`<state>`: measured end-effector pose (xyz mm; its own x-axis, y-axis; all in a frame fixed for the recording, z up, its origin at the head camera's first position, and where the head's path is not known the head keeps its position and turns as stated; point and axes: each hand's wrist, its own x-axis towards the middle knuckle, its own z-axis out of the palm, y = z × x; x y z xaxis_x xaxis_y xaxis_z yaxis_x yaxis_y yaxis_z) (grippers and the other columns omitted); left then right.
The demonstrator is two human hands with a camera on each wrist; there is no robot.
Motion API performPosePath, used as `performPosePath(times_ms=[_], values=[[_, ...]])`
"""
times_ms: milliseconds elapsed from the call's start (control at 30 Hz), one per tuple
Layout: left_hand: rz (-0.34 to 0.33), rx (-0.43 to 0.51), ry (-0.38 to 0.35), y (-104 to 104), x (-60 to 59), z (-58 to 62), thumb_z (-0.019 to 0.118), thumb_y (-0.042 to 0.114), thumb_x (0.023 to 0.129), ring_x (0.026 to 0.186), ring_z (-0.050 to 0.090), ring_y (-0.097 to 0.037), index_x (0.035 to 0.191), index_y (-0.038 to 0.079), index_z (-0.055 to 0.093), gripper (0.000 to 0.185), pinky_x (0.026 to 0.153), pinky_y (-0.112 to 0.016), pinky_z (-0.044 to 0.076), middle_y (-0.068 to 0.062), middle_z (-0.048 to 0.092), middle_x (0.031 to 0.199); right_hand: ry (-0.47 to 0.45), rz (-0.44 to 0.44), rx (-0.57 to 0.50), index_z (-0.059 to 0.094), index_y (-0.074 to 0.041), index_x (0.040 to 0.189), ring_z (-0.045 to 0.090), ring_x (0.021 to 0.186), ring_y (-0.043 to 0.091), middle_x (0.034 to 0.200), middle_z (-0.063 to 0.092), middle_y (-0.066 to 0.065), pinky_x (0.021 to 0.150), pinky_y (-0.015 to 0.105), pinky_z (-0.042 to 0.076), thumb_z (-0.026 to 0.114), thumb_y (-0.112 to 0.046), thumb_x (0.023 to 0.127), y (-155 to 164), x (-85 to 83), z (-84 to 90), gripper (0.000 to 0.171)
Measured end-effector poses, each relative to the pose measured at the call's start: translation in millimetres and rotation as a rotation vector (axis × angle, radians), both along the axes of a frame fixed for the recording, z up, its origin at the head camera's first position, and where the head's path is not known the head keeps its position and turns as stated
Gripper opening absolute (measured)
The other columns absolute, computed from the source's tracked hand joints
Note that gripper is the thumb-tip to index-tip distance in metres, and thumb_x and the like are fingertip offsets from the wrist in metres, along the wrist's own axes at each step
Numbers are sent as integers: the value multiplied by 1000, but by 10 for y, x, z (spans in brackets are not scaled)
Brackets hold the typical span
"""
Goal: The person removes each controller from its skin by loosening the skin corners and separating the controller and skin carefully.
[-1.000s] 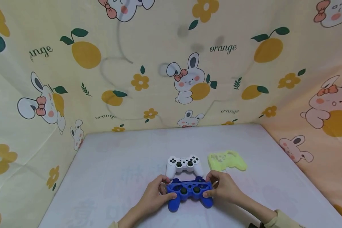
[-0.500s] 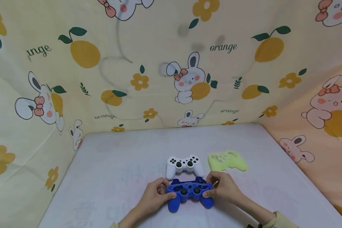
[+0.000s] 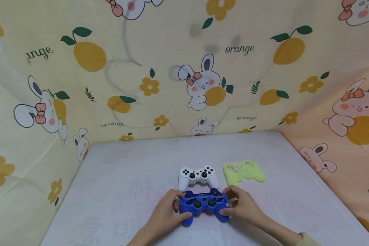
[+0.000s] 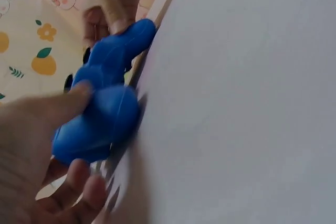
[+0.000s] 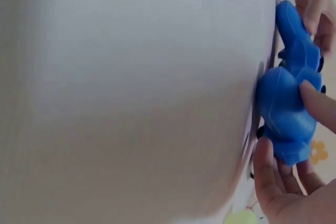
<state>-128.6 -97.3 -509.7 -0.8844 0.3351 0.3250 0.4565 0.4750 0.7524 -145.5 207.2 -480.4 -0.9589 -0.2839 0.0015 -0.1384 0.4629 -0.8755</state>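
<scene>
A dark blue game controller [image 3: 202, 194] stands at the front middle of the table in a brighter blue silicone cover [image 3: 204, 207]. The cover wraps its grips, while the controller's back edge with the SONY lettering shows bare. My left hand [image 3: 166, 213] holds the left side, thumb on the left grip and fingers behind. On the other side my right hand [image 3: 245, 206] pinches the cover's right back corner, its thumb on the right grip. Both wrist views show the cover [image 4: 105, 121] held between thumb and fingers, low over the table; the undersides of the fingers are partly hidden.
Just behind lies a white game controller [image 3: 198, 175], nearly touching the blue one. A yellow-green silicone cover [image 3: 250, 172] lies to its right. Cloth walls [image 3: 160, 68] with rabbit and orange prints enclose the white table [image 3: 126, 164] at back and sides.
The cover's back edge has shifted toward me, so more of the dark blue controller and its SONY lettering show. Both hands keep hold, with small shifts of the thumbs.
</scene>
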Motion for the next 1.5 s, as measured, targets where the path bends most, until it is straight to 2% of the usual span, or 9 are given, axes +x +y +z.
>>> performPosePath(times_ms=[100, 267, 433, 567, 700, 900, 1100, 1233, 1500], values=[[-26, 24, -47, -24, -9, -7, 86, 39, 74, 69, 54, -12, 112, 21, 56, 52, 61, -22, 44, 2, 56, 82, -21, 29, -24, 59, -4, 104, 62, 76, 25, 92, 62, 9, 66, 30, 55, 93, -8, 60, 26, -12, 6, 56], [-55, 139, -124, -35, -42, -15, 89, 33, 72, 60, 53, -9, 106, 21, 58, 48, 54, -23, 44, -1, 58, 68, -20, 62, -18, 59, -5, 99, 62, 76, 26, 91, 63, 9, 65, 30, 54, 93, -7, 59, 51, -66, -8, 52], [-58, 171, -116, -25, -58, -37, 89, 30, 71, 55, 50, -5, 103, 19, 60, 45, 51, -21, 42, 1, 56, 64, -26, 84, -28, 59, -6, 96, 60, 74, 26, 88, 62, 9, 61, 30, 53, 93, -7, 59, 72, -110, -9, 51], [-42, 209, -104, -4, -44, -68, 90, 18, 71, 54, 47, -6, 99, 14, 61, 40, 48, -20, 40, -6, 55, 62, -29, 86, -22, 59, -6, 95, 58, 70, 23, 86, 61, 8, 58, 29, 51, 94, -8, 57, 73, -131, 1, 51], [-25, 243, -119, 17, -5, -82, 88, 11, 72, 50, 43, -6, 94, 10, 62, 35, 45, -19, 36, -5, 52, 58, -29, 74, -10, 60, -6, 94, 57, 68, 21, 84, 60, 8, 57, 29, 51, 95, -10, 57, 74, -137, 0, 51], [-14, 256, -174, 18, 16, -65, 88, 22, 74, 45, 41, -2, 91, 17, 62, 31, 40, -18, 32, 6, 48, 53, -12, 50, 4, 62, -8, 90, 57, 64, 18, 81, 60, 5, 57, 29, 50, 96, -13, 54, 74, -133, -7, 50], [15, 249, -235, 13, 39, -76, 87, 34, 74, 43, 41, -2, 92, 20, 62, 34, 37, -19, 31, 7, 48, 53, -28, 28, 13, 62, -7, 90, 57, 64, 19, 81, 60, 6, 56, 28, 50, 95, -12, 55, 62, -91, 24, 48], [60, 235, -244, 18, 55, -89, 86, 36, 75, 42, 40, -2, 97, 20, 61, 37, 37, -20, 32, 6, 57, 67, -32, 17, 6, 63, -7, 90, 57, 65, 20, 81, 61, 6, 57, 29, 50, 95, -12, 57, 50, -80, 42, 46], [51, 238, -219, 35, 45, -80, 87, 34, 74, 44, 40, -2, 89, 17, 64, 32, 38, -19, 31, 7, 47, 55, -7, 6, 20, 64, -9, 85, 57, 63, 19, 77, 62, 4, 57, 29, 50, 95, -13, 56, 57, -69, 14, 43]])
